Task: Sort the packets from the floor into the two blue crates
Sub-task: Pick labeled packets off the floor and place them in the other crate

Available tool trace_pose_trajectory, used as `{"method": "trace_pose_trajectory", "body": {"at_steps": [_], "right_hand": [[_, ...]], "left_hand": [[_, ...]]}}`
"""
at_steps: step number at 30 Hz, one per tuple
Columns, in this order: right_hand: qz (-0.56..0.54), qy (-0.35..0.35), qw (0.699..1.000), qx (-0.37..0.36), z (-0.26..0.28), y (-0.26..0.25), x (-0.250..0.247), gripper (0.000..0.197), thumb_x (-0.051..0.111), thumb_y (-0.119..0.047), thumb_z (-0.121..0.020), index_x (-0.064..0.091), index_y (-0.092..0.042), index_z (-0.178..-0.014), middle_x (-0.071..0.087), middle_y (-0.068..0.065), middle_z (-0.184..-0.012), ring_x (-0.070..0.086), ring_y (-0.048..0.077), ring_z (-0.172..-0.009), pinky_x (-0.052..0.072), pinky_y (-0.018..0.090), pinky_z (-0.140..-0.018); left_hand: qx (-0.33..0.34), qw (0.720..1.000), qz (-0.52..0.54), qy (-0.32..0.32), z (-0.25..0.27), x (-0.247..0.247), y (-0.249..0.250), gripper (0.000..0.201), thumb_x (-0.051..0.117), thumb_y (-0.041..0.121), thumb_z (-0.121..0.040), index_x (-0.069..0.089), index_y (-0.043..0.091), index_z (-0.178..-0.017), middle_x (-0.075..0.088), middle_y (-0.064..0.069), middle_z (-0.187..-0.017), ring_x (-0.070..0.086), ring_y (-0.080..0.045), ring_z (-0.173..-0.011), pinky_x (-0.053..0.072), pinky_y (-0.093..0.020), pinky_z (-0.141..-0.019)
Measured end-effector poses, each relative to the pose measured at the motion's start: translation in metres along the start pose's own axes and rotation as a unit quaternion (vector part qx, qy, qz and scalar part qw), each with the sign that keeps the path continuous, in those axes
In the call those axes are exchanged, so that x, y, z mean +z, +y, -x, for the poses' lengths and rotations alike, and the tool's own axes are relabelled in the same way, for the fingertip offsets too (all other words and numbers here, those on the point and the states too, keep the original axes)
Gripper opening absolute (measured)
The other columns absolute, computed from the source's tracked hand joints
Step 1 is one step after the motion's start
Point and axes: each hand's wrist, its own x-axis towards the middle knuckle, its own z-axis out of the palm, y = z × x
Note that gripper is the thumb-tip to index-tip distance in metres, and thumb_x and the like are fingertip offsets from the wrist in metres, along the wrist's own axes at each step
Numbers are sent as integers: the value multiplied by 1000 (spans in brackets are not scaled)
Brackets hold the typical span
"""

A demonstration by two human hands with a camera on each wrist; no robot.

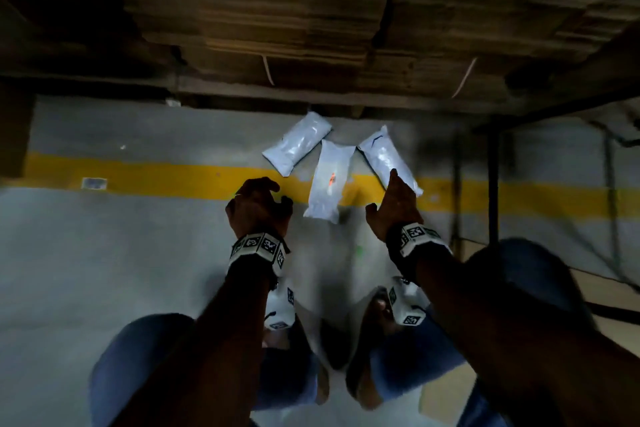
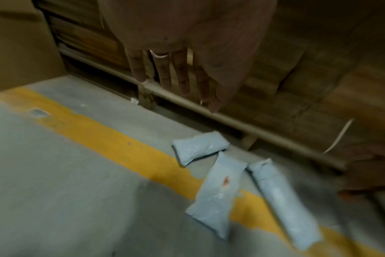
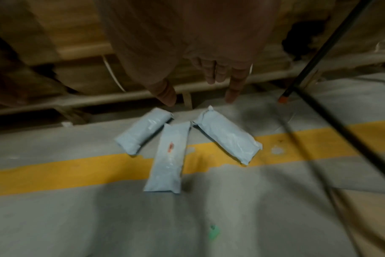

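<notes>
From the head view, both forearms are seen stretched forward and down over a grey floor (image 1: 104, 270). The left hand (image 1: 258, 206) is held with fingers loosely curled and nothing in them; the right hand (image 1: 394, 208) is extended flat, fingers straight, above the near end of the right packet (image 1: 388, 158). Three pale, glossy, pillow-shaped packets are laid fanned across a yellow stripe (image 1: 156, 178): the left packet (image 1: 298, 144), the middle packet (image 1: 329, 184) with a small orange mark, and the right one.

In the left wrist view, straight spread fingers (image 2: 163, 71) are shown, a ring on one, well apart from the packets.

In the right wrist view, relaxed empty fingers (image 3: 235, 83) are seen hanging above the packets, beside a dark metal leg (image 3: 308, 66).
</notes>
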Motion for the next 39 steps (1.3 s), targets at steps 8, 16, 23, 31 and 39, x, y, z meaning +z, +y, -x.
{"method": "trace_pose_trajectory", "body": {"at_steps": [8,16,23,31,39], "right_hand": [[79,-12,991,110,-122,71,106,93,54,-43,-94,-7,-10,-156,-5,12,-163,-3,32,-150,17,48,-118],[41,57,994,81,-167,106,137,95,60,-27,-89,-5,-10,-156,-13,9,-163,-7,30,-150,22,47,-116],[30,115,991,67,-194,122,146,87,55,-23,-92,-1,-16,-157,-3,10,-164,-2,32,-150,25,47,-115],[75,176,980,56,-186,121,160,82,71,-27,-76,28,-15,-145,50,10,-132,50,35,-118,37,47,-97],[-153,214,965,5,-155,90,175,48,60,-33,-87,49,-9,-126,53,14,-121,56,36,-107,43,39,-86]], "left_hand": [[48,989,-134,-43,-131,130,-51,34,70,35,-81,61,25,-112,58,-7,-120,55,-31,-116,38,-39,-95],[74,990,-94,-72,-164,206,-34,88,70,40,-83,21,26,-155,24,-4,-161,29,-29,-144,32,-47,-112],[55,988,-133,-52,-180,230,-31,109,72,51,-81,-3,29,-157,1,-1,-166,5,-30,-151,20,-55,-116],[18,986,-164,-7,-166,242,-42,99,65,56,-80,14,17,-154,36,-17,-145,44,-39,-127,32,-53,-106],[1,1000,-26,8,-121,235,-35,53,51,55,-85,54,12,-116,60,-14,-109,60,-39,-99,43,-45,-85]]}}
